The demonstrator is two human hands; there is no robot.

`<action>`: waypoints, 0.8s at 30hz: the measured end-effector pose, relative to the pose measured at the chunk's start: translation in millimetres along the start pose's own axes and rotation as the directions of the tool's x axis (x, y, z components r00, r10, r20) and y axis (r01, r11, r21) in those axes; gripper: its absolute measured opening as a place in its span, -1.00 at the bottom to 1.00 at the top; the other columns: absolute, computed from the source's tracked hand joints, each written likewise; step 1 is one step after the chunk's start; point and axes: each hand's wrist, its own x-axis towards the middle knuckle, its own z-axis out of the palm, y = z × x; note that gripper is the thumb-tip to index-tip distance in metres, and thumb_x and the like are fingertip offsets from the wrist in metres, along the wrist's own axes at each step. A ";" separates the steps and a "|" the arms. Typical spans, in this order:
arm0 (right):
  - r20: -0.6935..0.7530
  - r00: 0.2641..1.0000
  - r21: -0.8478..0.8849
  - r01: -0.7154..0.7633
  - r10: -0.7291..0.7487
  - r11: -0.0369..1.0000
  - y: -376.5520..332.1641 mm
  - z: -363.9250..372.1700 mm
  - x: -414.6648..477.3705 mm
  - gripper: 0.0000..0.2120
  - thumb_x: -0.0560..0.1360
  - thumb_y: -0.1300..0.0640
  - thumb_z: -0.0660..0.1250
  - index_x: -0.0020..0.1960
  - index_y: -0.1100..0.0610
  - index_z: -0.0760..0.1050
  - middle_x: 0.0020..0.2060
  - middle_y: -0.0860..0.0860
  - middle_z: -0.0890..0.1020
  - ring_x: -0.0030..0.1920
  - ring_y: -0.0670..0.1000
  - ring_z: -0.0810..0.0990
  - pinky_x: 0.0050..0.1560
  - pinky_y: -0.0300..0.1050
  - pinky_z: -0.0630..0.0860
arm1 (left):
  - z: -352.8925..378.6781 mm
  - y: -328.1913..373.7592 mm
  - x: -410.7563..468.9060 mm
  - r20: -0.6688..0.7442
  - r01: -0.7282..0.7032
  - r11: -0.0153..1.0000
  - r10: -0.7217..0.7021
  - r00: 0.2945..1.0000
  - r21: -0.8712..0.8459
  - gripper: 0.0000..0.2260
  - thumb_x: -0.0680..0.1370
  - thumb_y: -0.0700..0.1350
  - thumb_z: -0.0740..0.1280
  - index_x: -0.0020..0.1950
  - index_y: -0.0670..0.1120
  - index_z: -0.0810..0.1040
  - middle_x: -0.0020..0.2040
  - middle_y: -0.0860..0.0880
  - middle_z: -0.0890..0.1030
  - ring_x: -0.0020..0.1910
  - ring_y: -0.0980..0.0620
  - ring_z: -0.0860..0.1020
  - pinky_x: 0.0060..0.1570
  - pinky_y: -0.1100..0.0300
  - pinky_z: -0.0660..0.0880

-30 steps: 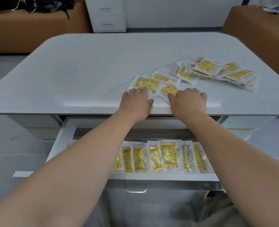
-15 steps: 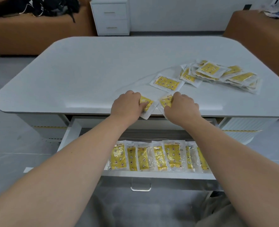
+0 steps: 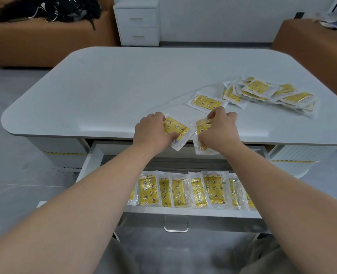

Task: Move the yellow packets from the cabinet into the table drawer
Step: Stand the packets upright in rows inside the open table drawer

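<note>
My left hand (image 3: 152,132) and right hand (image 3: 222,131) each pinch one yellow packet (image 3: 177,127) at the desk's (image 3: 124,86) 6 o'clock edge. They seem light, limp and slippery to me, so the sealed rim is the best hold.

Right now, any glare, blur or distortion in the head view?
Head view: wide-angle bows the table edge and stretches the forearms; a pale glare band lies along its near edge; light is even, with soft shadow under the top, over the drawer; print on the packet reads soft.

Brown sofa (image 3: 35,46) far left, black bag (image 3: 68,8) on it; brown seat (image 3: 311,48) right, papers (image 3: 335,22) atop
</note>
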 end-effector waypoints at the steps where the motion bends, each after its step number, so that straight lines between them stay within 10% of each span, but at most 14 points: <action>1: -0.001 1.000 0.027 -0.022 0.022 0.999 -0.5 -0.3 -0.1 -0.54 0.40 0.36 0.39 0.19 0.05 0.33 0.15 0.04 0.24 -0.19 0.03 0.52 -0.23 -0.14 0.50 | -0.6 0.7 -0.3 0.002 -0.006 1.000 0.006 1.000 -0.018 -0.43 0.43 0.21 0.48 0.31 -0.06 0.46 0.20 -0.04 0.53 0.19 -0.07 0.48 0.12 0.05 0.45; 11: -0.005 0.990 0.329 -0.132 0.142 0.935 -3.5 -10.4 -4.6 -0.69 0.48 0.37 0.25 0.12 0.05 0.44 -0.11 -0.08 0.49 -0.23 -0.05 0.53 -0.38 -0.19 0.43 | -3.8 11.2 -2.4 0.042 0.007 0.976 0.003 0.999 -0.217 -0.31 0.30 0.03 0.64 0.31 -0.01 0.38 0.25 -0.05 0.35 0.12 -0.04 0.50 0.14 0.08 0.51; 16: -0.021 0.991 0.376 -0.112 0.129 0.920 -5.7 -15.1 -7.1 -0.69 0.45 0.35 0.32 0.10 0.03 0.47 -0.11 -0.10 0.52 -0.24 0.00 0.57 -0.36 -0.16 0.51 | -8.9 16.0 -5.3 0.036 -0.046 0.968 0.056 0.998 -0.247 -0.58 0.37 -0.17 0.56 0.00 -0.04 0.34 0.05 -0.03 0.40 -0.17 0.09 0.42 -0.27 0.28 0.36; 24: 0.119 0.992 0.394 -0.010 -0.040 0.919 -22.6 -15.4 -23.7 -0.45 0.41 0.31 0.47 0.24 -0.06 0.32 -0.11 0.01 0.57 -0.23 0.02 0.64 -0.37 -0.08 0.56 | -46.6 -29.7 -11.8 0.235 -0.012 0.959 0.081 0.969 -0.285 -0.75 0.48 -0.34 0.35 -0.11 0.03 0.48 -0.04 0.07 0.56 -0.10 0.05 0.51 -0.19 0.22 0.47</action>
